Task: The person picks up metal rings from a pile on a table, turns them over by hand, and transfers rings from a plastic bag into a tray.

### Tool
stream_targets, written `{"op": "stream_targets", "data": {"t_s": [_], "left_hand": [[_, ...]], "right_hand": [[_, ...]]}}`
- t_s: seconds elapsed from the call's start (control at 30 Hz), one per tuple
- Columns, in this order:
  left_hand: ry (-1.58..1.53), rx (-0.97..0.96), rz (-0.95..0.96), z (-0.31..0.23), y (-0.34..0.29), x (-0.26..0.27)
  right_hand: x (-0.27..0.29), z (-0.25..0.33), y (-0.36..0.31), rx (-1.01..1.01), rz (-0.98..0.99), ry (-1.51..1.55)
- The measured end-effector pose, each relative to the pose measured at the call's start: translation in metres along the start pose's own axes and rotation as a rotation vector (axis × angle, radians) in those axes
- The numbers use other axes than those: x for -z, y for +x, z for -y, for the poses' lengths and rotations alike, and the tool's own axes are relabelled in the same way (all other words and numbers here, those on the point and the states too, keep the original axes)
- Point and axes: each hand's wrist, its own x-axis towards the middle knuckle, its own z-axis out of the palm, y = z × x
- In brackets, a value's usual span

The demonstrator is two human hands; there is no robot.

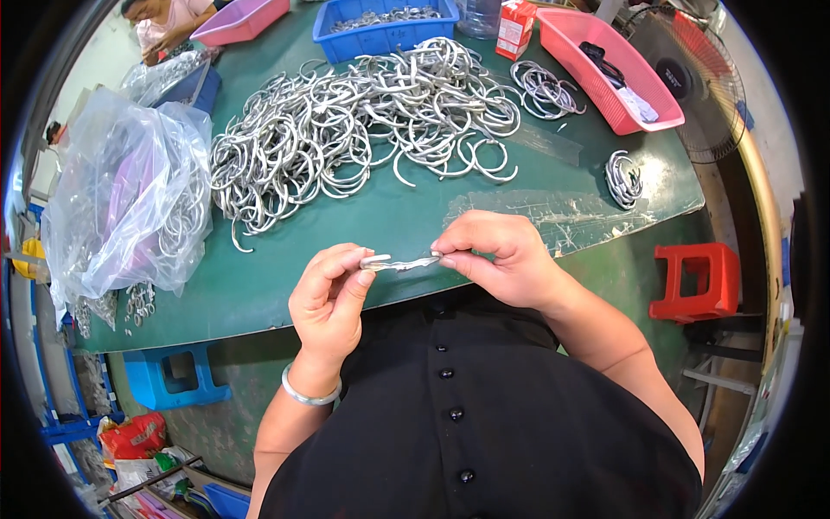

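Between my two hands, a silvery metal bangle [403, 263] is held up just above the table's near edge. My left hand [330, 294] pinches one end of it between thumb and fingers. The other end sits in the pinch of my right hand [500, 253]. Seen nearly edge-on, the bangle has an uneven, wavy middle part. Beyond my hands lies a large heap of similar open silver bangles [346, 121], tangled on the green table [285, 268].
A clear plastic bag [121, 190] stands at the left. At the back are a blue bin [385, 36] of metal pieces and a pink basket [605, 69]. Smaller bangle piles [622, 180] lie right. A fan [692, 82], red stool [696, 281] and blue stool [177, 376] surround the table.
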Motion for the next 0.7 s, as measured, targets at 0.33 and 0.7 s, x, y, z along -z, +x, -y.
{"op": "stream_targets", "data": {"t_s": [0.33, 0.7], "left_hand": [[0.311, -0.127, 0.120, -0.029, 0.000, -0.010], [0.367, -0.206, 0.198, -0.035, 0.014, -0.020]], "right_hand": [[-0.007, -0.012, -0.013, -0.119, -0.120, 0.067], [-0.011, -0.022, -0.013, -0.323, -0.111, 0.288]]}}
